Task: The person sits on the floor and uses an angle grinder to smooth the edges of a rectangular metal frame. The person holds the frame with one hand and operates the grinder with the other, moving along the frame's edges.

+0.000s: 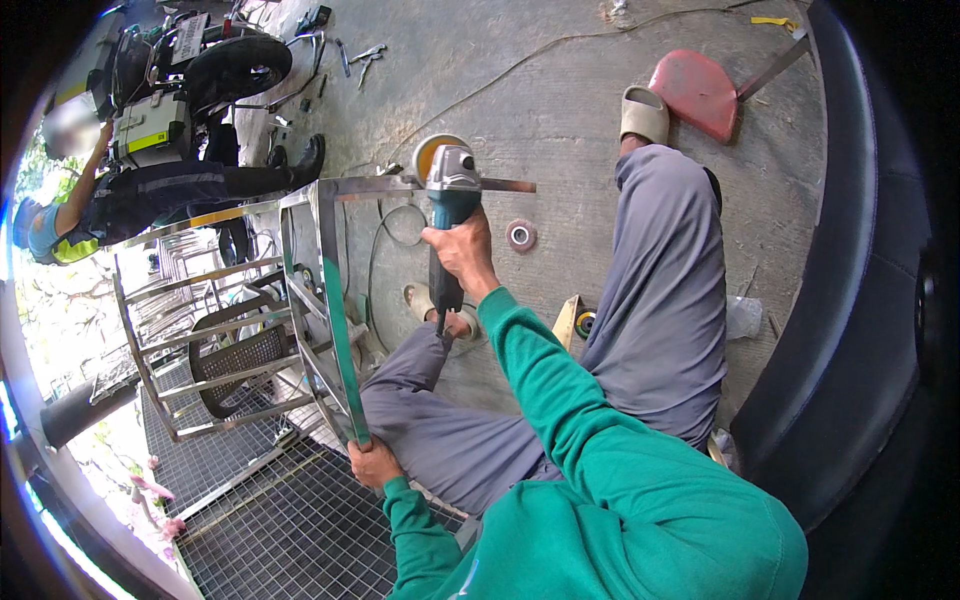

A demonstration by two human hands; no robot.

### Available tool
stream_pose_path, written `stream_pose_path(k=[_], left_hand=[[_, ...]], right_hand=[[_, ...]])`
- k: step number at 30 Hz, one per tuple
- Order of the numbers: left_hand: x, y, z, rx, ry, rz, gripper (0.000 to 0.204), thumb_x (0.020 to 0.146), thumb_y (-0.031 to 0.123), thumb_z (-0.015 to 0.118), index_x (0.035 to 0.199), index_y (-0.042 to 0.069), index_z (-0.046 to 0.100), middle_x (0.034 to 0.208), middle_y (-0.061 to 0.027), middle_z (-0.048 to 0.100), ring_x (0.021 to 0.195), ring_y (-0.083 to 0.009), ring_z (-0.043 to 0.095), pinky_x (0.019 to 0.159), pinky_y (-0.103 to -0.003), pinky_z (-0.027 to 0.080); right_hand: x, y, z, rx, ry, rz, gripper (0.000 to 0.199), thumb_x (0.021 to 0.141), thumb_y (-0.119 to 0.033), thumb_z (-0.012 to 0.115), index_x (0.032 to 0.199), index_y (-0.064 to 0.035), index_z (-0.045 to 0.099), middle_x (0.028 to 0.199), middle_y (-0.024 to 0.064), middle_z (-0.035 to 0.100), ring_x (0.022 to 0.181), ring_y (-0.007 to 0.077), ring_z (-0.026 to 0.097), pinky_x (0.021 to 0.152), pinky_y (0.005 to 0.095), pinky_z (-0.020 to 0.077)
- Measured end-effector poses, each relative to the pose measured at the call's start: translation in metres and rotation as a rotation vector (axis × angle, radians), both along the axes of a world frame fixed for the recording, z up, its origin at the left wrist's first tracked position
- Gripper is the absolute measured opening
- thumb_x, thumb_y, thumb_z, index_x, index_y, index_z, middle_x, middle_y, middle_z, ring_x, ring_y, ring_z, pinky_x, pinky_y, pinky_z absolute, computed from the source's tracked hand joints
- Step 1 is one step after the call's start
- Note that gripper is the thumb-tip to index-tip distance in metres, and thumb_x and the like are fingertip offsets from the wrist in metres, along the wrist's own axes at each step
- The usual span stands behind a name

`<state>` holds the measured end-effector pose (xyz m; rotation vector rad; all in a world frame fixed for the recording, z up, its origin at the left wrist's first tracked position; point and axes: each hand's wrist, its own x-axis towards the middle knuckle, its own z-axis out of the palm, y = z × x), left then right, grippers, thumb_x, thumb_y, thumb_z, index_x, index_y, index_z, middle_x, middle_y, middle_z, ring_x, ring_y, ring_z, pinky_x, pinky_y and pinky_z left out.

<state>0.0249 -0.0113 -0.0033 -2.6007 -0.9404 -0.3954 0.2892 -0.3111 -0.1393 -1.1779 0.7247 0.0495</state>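
Observation:
An angle grinder (456,180) with a teal body and silver head is in my right hand (466,250), fingers wrapped round it. Its yellowish disc (436,158) is at the bar at the top of a metal frame (335,290); whether they touch I cannot tell. My left hand (375,463) is closed round the frame's lower end, beside my thigh. The frame is made of shiny square tubes with crossbars and leans at my left. A loose round abrasive wheel (521,235) lies on the concrete, right of the grinder.
A cable (540,50) runs across the floor. Pliers-like tools (368,58) lie near a motorcycle (235,70), where another person (120,200) is. A red seat-shaped piece (695,92) lies near my right foot. Metal grating (310,520) and a dark mesh chair back (238,355) are at left.

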Motion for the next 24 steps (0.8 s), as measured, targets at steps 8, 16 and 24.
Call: stream_pose_path(k=[8,16,24], left_hand=[[0.0,0.01,0.0,-0.027,-0.006,-0.022,0.032,0.087,0.039,0.072,0.095,0.009,0.066,0.09,-0.0207,0.072,0.082,-0.0491,0.067,0.072,-0.061,0.048],[-0.002,0.001,-0.002,0.002,-0.002,-0.031,0.033,0.088,0.04,0.071,0.095,0.009,0.066,0.087,-0.0216,0.072,0.082,-0.0496,0.067,0.072,-0.061,0.048],[0.002,0.0,0.003,0.008,-0.002,-0.029,0.034,0.09,0.041,0.069,0.096,0.008,0.066,0.087,-0.0222,0.072,0.083,-0.0503,0.067,0.073,-0.061,0.05]], right_hand=[[-0.001,-0.026,0.027,-0.199,0.13,0.1,0.07,0.07,-0.026,0.085,0.126,0.0008,0.052,0.107,0.0279,0.073,0.099,0.0449,0.074,0.088,0.0491,0.0602],[0.0,-0.028,0.04,-0.218,0.052,0.119,0.072,0.07,-0.026,0.084,0.127,0.0027,0.052,0.108,0.0283,0.073,0.1,0.0441,0.074,0.089,0.0476,0.0602],[0.002,-0.02,0.02,-0.119,0.064,0.125,0.074,0.067,-0.028,0.086,0.128,0.0017,0.055,0.111,0.0267,0.073,0.104,0.0438,0.073,0.09,0.049,0.0594]])
